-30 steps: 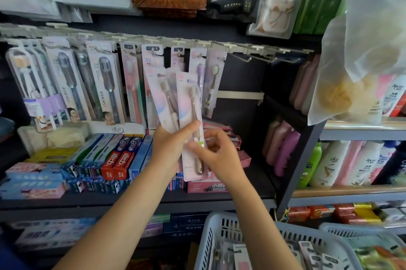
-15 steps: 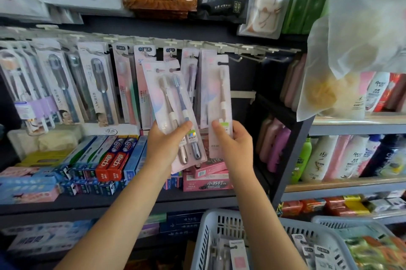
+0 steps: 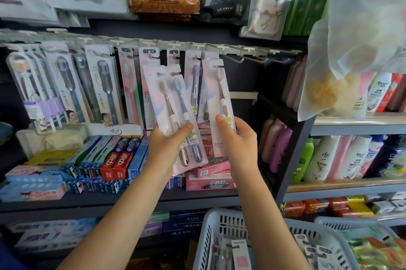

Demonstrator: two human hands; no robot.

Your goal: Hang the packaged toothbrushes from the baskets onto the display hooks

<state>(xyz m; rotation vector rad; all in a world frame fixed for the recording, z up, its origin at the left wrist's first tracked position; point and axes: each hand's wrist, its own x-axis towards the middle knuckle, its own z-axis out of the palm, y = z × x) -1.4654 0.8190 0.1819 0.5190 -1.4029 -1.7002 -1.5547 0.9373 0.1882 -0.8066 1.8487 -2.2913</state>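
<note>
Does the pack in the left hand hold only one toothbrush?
No: the pack in the left hand shows two toothbrushes side by side.

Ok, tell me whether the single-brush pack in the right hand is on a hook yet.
Not yet. The right hand holds the single-brush pack by its lower end, its top below the hook rail, hooks beside it bare.

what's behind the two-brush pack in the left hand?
Behind the two-brush pack, held by the left hand, hang pink toothbrush packs on the hook rail; pink baking-soda boxes sit lower down. Their middles and the hooks they hang from are covered.
</note>
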